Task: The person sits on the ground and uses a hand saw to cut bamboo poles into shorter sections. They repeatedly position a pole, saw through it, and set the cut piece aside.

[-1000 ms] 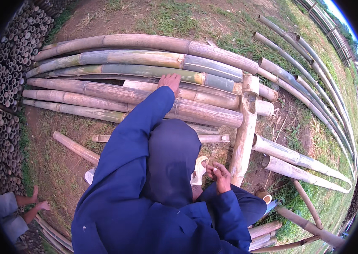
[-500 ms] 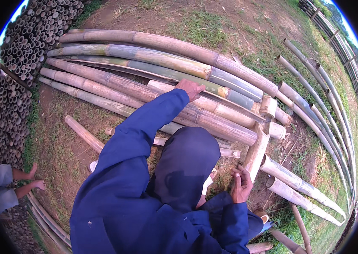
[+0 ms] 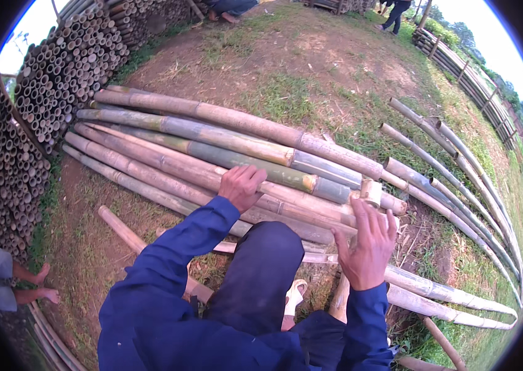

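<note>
Gripping a split bamboo strip (image 3: 301, 201) with the left hand (image 3: 241, 187)

Clasping the strip partway along, with fingers curled over its edge and partly hidden underneath. Lying lengthwise over a group of brown bamboo poles (image 3: 122, 164), just beside a greenish pole (image 3: 230, 154). Holding the right hand (image 3: 367, 244) open near the strip's right end, with fingers spread and slightly bent. Cannot tell whether touching the bamboo there or only hovering above it.

Reaching with both arms in blue sleeves (image 3: 150, 266), to either side of a bent knee (image 3: 261, 266) in dark cloth. Wearing a pale shoe (image 3: 295, 297), seen just right of the knee. Showing also a short pale bamboo piece (image 3: 371, 191) just beyond the right fingertips, and a pale bamboo post (image 3: 339, 303) below, partly covered by the right arm.

Stretching away at the right, 2 pale poles (image 3: 425, 285) and more greyish ones (image 3: 406, 174) on grassy ground. Stacked high at the upper left, many cut bamboo lengths (image 3: 76, 80) with round ends outward. Visible at the left rim, another person's 2 bare feet (image 3: 45, 284).
</note>
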Motion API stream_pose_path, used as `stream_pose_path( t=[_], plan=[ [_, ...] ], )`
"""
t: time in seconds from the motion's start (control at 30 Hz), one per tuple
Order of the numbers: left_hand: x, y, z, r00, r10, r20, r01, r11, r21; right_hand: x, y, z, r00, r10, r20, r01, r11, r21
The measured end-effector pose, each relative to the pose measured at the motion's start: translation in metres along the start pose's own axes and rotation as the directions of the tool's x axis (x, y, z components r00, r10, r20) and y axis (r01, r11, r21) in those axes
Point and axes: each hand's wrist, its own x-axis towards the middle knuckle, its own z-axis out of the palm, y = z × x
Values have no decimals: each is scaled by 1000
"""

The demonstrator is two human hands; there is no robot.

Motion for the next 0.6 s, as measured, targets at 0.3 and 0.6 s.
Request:
stream_pose_path(
  t=[0.3,0.6],
  plan=[
    [-22,12,-38,994,-107,14,107,988,-109,-9,21,35,998,25,54,-24,999,-27],
    [-80,-143,-58,161,-918,362,87,-352,-932,-26,-29,-21,987,-102,-122,97,994,-50]
  ],
)
